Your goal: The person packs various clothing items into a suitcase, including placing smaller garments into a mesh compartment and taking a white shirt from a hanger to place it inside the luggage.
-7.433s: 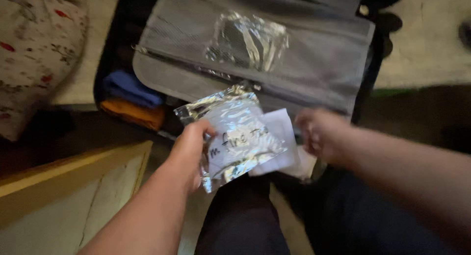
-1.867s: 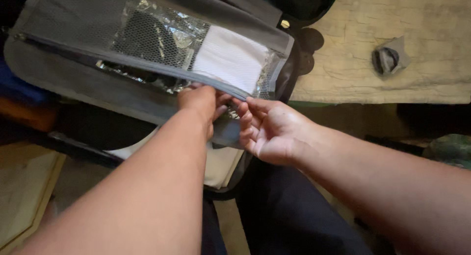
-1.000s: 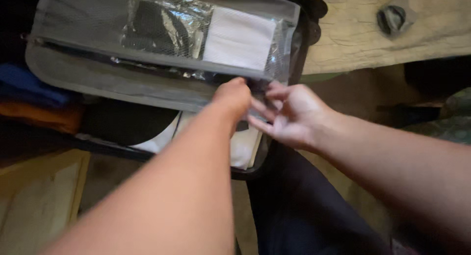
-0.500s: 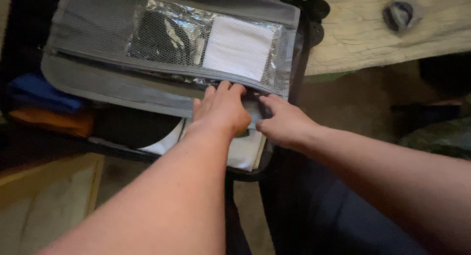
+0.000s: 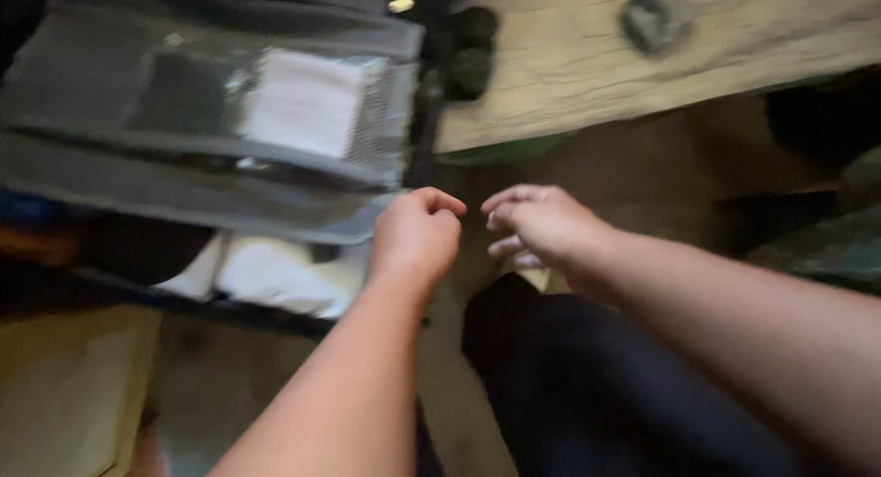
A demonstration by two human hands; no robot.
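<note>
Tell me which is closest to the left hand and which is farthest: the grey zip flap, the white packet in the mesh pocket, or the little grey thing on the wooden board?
From the left hand:
1. Grey zip flap, right at its knuckles, to the left.
2. White packet, up and left, inside the mesh pocket.
3. Little grey thing, far up and right, on the wooden board.

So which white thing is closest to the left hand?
The white bundle lying under the grey flap, just beside the left hand; the white pack behind the mesh sits farther up.
</note>
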